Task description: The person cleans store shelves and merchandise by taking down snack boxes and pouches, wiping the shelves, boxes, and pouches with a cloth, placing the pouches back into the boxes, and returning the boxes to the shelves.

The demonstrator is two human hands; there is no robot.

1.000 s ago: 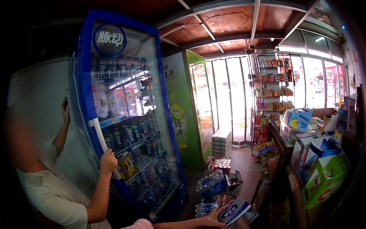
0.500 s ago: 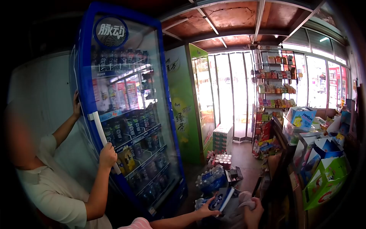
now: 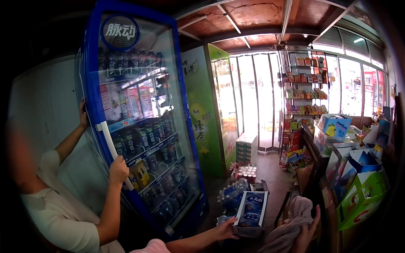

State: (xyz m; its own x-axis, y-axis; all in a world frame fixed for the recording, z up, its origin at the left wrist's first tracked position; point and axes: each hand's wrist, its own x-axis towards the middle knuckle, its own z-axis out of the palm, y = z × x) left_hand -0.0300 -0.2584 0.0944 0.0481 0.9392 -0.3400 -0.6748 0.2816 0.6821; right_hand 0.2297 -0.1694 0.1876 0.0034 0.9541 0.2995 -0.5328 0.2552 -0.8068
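Note:
My left hand (image 3: 227,229) grips the near left corner of a shallow open box (image 3: 264,211) with pale sides. Blue printed packets (image 3: 254,203) lie inside it, facing up. At the lower right, my right hand (image 3: 310,232) has a crumpled grey-pink cloth (image 3: 291,221) bunched against it, and part of the cloth hangs down to the left. Its fingers show along the cloth's right side; the thumb is hidden. The box and the cloth are apart. Plastic-wrapped bottles (image 3: 230,195) stand on the floor just behind the box.
A tall blue drinks fridge (image 3: 89,80) stands at left, its door shut. Another person (image 3: 69,211) holds its white handle (image 3: 110,141) and its side. Stacked cartons (image 3: 246,149), a snack rack (image 3: 304,86) and a green gift box (image 3: 362,198) stand further right.
The box has tilted so its packets face up, and it has moved up and right. My right hand has shifted right with the cloth, which now hangs more spread out.

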